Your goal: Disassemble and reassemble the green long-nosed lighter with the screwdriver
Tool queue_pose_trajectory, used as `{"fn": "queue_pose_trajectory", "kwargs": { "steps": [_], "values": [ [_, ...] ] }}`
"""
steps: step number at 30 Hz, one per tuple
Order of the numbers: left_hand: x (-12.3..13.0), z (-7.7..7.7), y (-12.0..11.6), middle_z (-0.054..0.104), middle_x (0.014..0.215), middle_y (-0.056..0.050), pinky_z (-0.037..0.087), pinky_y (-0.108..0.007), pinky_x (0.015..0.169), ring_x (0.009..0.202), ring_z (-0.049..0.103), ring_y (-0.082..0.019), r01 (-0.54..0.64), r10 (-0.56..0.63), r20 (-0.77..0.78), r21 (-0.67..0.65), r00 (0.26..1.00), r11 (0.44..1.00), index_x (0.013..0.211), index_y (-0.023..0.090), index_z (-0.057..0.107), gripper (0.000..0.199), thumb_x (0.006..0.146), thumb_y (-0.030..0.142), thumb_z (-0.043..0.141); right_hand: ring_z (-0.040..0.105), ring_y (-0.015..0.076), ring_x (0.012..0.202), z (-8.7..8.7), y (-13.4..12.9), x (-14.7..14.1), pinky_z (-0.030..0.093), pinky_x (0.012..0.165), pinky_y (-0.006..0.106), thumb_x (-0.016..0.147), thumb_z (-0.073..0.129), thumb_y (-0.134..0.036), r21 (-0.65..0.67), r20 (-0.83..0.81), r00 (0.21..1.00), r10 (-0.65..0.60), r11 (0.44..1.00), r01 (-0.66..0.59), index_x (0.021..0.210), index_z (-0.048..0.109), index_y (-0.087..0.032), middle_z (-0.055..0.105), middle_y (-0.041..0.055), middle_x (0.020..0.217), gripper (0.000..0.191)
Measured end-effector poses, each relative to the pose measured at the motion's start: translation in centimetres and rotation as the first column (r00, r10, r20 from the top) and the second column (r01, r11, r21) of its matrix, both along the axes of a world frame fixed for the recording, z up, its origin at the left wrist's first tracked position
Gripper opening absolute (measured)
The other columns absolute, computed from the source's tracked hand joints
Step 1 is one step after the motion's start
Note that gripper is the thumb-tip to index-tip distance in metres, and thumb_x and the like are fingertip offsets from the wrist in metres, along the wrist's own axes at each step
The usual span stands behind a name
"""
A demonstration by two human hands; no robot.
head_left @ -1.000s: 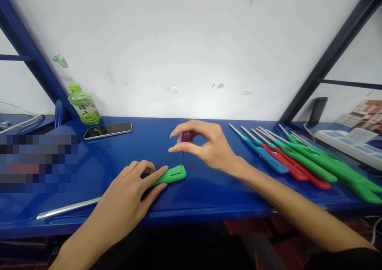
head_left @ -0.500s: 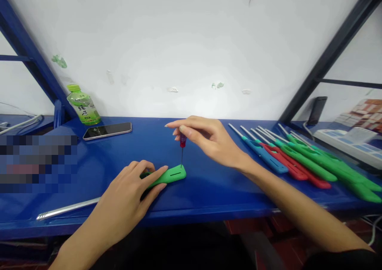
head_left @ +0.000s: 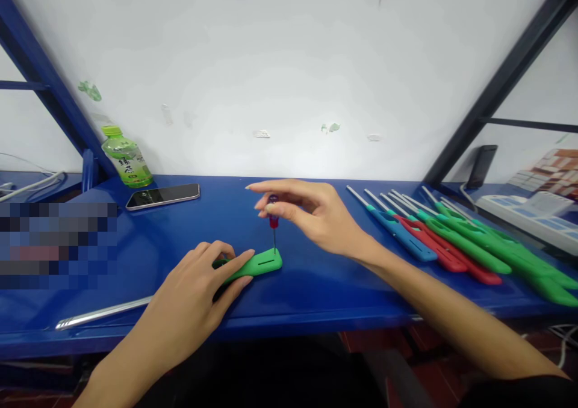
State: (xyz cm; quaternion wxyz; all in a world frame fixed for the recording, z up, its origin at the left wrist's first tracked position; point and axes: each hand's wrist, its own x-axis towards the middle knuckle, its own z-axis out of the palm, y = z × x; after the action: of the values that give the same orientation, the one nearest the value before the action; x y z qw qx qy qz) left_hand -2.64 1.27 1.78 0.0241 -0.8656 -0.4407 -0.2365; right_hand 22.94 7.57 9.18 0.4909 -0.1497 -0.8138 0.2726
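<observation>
My left hand (head_left: 198, 293) is closed around a green long-necked lighter (head_left: 262, 263) lying on the blue table, pressing it down. Its metal tube (head_left: 103, 314) sticks out to the left beneath my wrist, and the middle of the lighter is hidden by my hand. Above the right end of the green handle, my right hand (head_left: 311, 212) pinches a small screwdriver (head_left: 273, 218) with a red and dark handle. The screwdriver stands nearly upright, its thin shaft reaching down to the handle's end near the slot. My right index finger is stretched out over its top.
Several blue, red and green lighters (head_left: 451, 233) lie in a row at the right. At the back left are a phone (head_left: 163, 196) and a green drink bottle (head_left: 129, 158). A white wall (head_left: 289, 65) rises behind the table; dark metal posts slant at both sides.
My right fingers have shifted slightly down and left on the screwdriver handle, with more of its top showing. My left hand and the green lighter have stayed in place.
</observation>
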Motion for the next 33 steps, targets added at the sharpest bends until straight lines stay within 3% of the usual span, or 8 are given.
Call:
{"fn": "queue_pose_trajectory", "kwargs": {
  "steps": [4, 8, 11, 14, 16, 20, 27, 33],
  "values": [
    [0.0, 0.0, 0.1, 0.068, 0.118, -0.007, 0.053, -0.046, 0.090, 0.103, 0.063, -0.029, -0.003, 0.003, -0.001, -0.004, 1.000, 1.000, 0.147, 0.031, 0.070, 0.046, 0.115, 0.054, 0.046, 0.074, 0.0136, 0.083, 0.4, 0.1, 0.3, 0.061, 0.084, 0.029, 0.097, 0.083, -0.024, 0.158, -0.023, 0.989, -0.149, 0.976, 0.151, 0.105, 0.088, -0.025, 0.082, 0.0011, 0.100, 0.009],
    [0.0, 0.0, 0.0, 0.068, 0.118, -0.008, 0.054, -0.046, 0.091, 0.104, 0.063, -0.029, -0.003, 0.003, 0.003, -0.001, 1.000, 1.000, 0.146, 0.030, 0.071, 0.047, 0.116, 0.055, 0.046, 0.078, 0.0173, 0.108, 0.9, 0.3, 1.0, 0.063, 0.097, 0.033, 0.109, 0.063, -0.017, 0.034, 0.084, 0.996, -0.021, 0.999, 0.018, 0.124, 0.084, -0.026, 0.084, 0.0030, 0.119, 0.027],
    [0.0, 0.0, 0.0, 0.069, 0.118, -0.008, 0.054, -0.045, 0.090, 0.103, 0.064, -0.029, -0.003, 0.003, -0.004, 0.011, 1.000, 1.000, 0.145, 0.030, 0.072, 0.046, 0.116, 0.054, 0.046, 0.080, 0.0159, 0.094, 0.8, 0.6, 1.0, 0.064, 0.088, 0.030, 0.105, 0.070, -0.016, -0.026, 0.048, 0.999, -0.012, 1.000, 0.013, 0.114, 0.086, -0.023, 0.085, 0.0016, 0.109, 0.019],
    [-0.1, -0.1, 0.0, 0.068, 0.118, -0.008, 0.054, -0.046, 0.088, 0.101, 0.064, -0.029, -0.004, 0.004, -0.008, 0.015, 1.000, 1.000, 0.145, 0.030, 0.072, 0.046, 0.116, 0.054, 0.045, 0.075, 0.0139, 0.080, 0.5, 0.7, 0.8, 0.062, 0.079, 0.028, 0.096, 0.084, -0.023, 0.094, -0.006, 0.989, -0.148, 0.985, 0.148, 0.098, 0.087, -0.025, 0.083, -0.0003, 0.096, 0.004],
    [-0.1, 0.0, 0.1, 0.068, 0.118, -0.008, 0.053, -0.046, 0.088, 0.101, 0.064, -0.029, -0.003, 0.003, -0.006, 0.007, 1.000, 1.000, 0.145, 0.030, 0.072, 0.047, 0.116, 0.055, 0.045, 0.074, 0.0146, 0.084, 0.5, 0.5, 0.7, 0.062, 0.084, 0.030, 0.100, 0.080, -0.024, 0.158, 0.010, 0.985, -0.172, 0.973, 0.168, 0.106, 0.087, -0.026, 0.082, 0.0006, 0.098, 0.009],
    [-0.1, 0.0, 0.0, 0.068, 0.119, -0.008, 0.053, -0.046, 0.089, 0.102, 0.063, -0.029, -0.008, 0.008, -0.008, 0.000, 1.000, 1.000, 0.145, 0.030, 0.072, 0.048, 0.116, 0.056, 0.044, 0.076, 0.0170, 0.111, 0.5, 0.3, 0.7, 0.061, 0.098, 0.034, 0.110, 0.056, -0.012, 0.093, 0.095, 0.995, -0.011, 0.996, 0.002, 0.128, 0.081, -0.024, 0.082, 0.0045, 0.123, 0.033],
    [0.0, 0.1, -0.1, 0.069, 0.117, -0.008, 0.053, -0.044, 0.089, 0.100, 0.064, -0.028, -0.011, 0.011, -0.004, 0.007, 1.000, 1.000, 0.144, 0.031, 0.073, 0.048, 0.116, 0.057, 0.044, 0.068, 0.0140, 0.080, 0.0, 0.8, 0.5, 0.059, 0.082, 0.030, 0.099, 0.082, -0.025, 0.162, 0.005, 0.975, -0.221, 0.963, 0.217, 0.105, 0.087, -0.026, 0.076, -0.0002, 0.092, 0.008],
    [0.0, 0.0, 0.1, 0.069, 0.117, -0.008, 0.053, -0.044, 0.090, 0.101, 0.064, -0.028, -0.009, 0.009, 0.007, 0.008, 1.000, 1.000, 0.144, 0.031, 0.073, 0.047, 0.115, 0.056, 0.046, 0.076, 0.0179, 0.112, 0.6, 0.8, 1.2, 0.061, 0.100, 0.035, 0.109, 0.062, -0.014, -0.045, 0.060, 0.997, 0.040, 0.998, -0.037, 0.127, 0.082, -0.024, 0.082, 0.0052, 0.126, 0.028]
  ]
}}
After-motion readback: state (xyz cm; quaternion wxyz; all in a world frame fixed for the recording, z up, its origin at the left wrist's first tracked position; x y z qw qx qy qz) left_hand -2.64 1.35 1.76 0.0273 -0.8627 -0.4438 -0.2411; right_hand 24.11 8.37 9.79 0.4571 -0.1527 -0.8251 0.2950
